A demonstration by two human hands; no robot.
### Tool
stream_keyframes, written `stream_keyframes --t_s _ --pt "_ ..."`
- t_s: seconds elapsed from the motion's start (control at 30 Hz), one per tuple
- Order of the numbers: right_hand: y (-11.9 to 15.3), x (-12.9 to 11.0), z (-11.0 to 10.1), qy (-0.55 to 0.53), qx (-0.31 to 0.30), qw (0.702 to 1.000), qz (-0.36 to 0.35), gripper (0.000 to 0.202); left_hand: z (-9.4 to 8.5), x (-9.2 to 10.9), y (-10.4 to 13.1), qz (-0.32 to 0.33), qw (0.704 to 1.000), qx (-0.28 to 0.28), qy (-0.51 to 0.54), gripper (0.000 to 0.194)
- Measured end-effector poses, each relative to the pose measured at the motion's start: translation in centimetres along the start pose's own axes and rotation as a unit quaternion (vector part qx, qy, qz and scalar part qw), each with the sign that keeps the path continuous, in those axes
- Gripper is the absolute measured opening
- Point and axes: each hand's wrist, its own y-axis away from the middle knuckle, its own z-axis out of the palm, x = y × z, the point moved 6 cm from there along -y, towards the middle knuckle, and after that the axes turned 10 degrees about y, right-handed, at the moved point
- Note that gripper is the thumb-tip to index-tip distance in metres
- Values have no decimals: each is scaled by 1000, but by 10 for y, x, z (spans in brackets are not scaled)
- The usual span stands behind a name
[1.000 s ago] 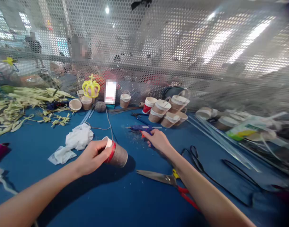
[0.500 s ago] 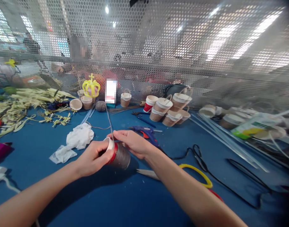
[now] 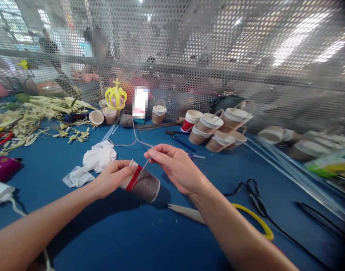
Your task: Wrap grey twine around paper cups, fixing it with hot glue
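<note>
My left hand [image 3: 112,180] is closed around the white-rimmed end of a paper cup [image 3: 146,185], which lies tilted on its side above the table. Grey-brown yarn is wound round most of the cup, and a red band shows near the rim. Between the thumb and fingers of my right hand [image 3: 176,165] is a strand of yarn [image 3: 145,164], pulled up from the cup. From there the strand runs back to a grey yarn ball [image 3: 126,121]. Scissors [image 3: 187,213] with yellow handles lie partly under my right forearm.
Several yarn-wrapped cups [image 3: 209,126] stand at the back right. A crumpled white plastic bag [image 3: 99,157] lies left of the cup. Clear sticks [image 3: 296,173] and a black cord [image 3: 285,235] lie on the right; pale husks [image 3: 45,109] pile up at the back left. Perforated metal panel [image 3: 172,49] borders the table.
My right hand has moved away from the cup to the right, drawing the strand out. The cup has turned, showing more of its wound side. The view has shifted slightly.
</note>
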Motion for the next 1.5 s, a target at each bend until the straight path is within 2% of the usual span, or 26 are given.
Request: stream_keyframes --t_s 0.17,0.37,0.93,1.23,1.5 --pt "3 -4 -2 9 9 1000 -20 12 -5 -7 -2 -36 995 61 63 22" --pt "4 -8 -7 29 27 999 -26 14 -1 -5 -1 -77 989 84 96 20" --pt "-1 3 -10 83 53 995 -19 15 5 -4 4 -48 996 15 78 23" --pt "0 -2 -11 78 64 995 -24 15 3 -2 4 -57 994 55 75 22" --pt "-4 8 -11 109 67 992 -13 13 8 0 7 -35 998 4 48 21"
